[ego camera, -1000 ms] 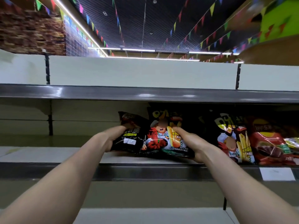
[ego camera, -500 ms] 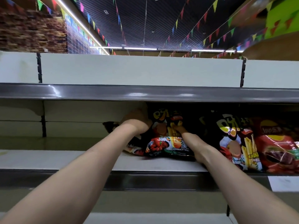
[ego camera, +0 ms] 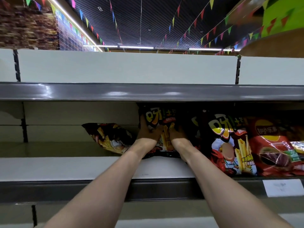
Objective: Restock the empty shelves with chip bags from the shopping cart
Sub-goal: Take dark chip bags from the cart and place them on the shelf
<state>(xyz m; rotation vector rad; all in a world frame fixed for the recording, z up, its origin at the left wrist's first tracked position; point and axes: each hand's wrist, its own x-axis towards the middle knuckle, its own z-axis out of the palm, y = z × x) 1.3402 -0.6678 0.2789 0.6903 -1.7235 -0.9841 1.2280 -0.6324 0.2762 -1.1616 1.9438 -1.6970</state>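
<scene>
A black chip bag [ego camera: 158,116] with yellow lettering stands upright deep on the middle shelf [ego camera: 65,167]. My left hand [ego camera: 148,131] grips its left edge. My right hand [ego camera: 178,134] holds its lower right side, thumb on the front; the fingers are lost in shadow. Just left of my hands, a second dark chip bag [ego camera: 110,137] lies tilted against the back wall with no hand on it. The shopping cart is out of view.
To the right stand another black chip bag [ego camera: 228,143] and a red chip bag [ego camera: 271,145], close together. The upper shelf's dark edge [ego camera: 148,92] overhangs the bags. A white price tag [ego camera: 282,187] sits on the middle shelf's front rail. The shelf's left part is bare.
My left hand let go of the dark bag, which now lies at the left. Both hands pushed the black bag deeper and stood it upright.
</scene>
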